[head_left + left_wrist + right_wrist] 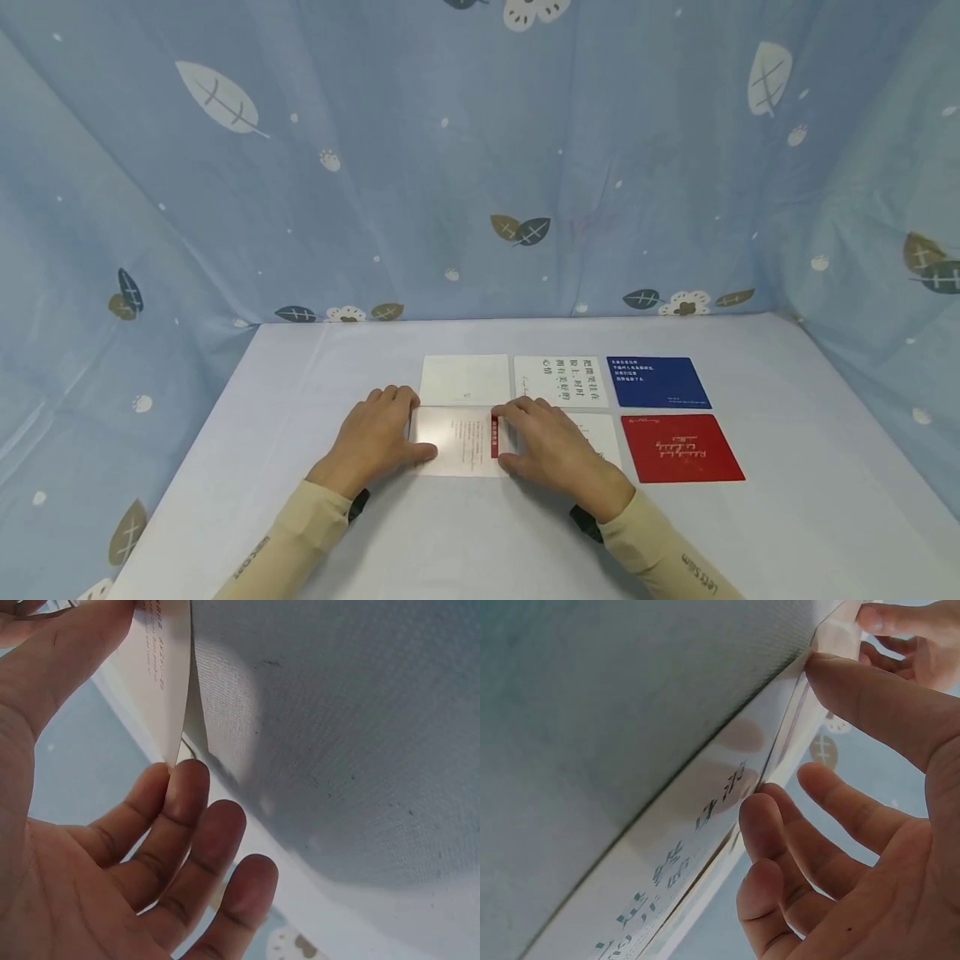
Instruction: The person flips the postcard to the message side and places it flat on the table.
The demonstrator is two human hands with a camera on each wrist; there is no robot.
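A pale pinkish card [453,442] with small print and a red strip lies at the front left of two rows of cards. My left hand [378,437] holds its left end, thumb at the near side and fingers at the far edge. The right hand [551,450] grips the opposite end, thumb and fingertips spanning its width. Beneath and beside that hand is a white card [602,433] with dark lettering, partly hidden. In the left wrist view, the pale card [169,675] runs between thumb and fingertips. Dark lettering shows on the white card [697,817] in the right wrist view.
Behind lie a cream card [465,377], a white card with vertical characters [551,383] and a blue card [660,383]. A red card [682,448] lies at front right. The white-covered table [300,392] ends at a blue leaf-patterned curtain [420,167].
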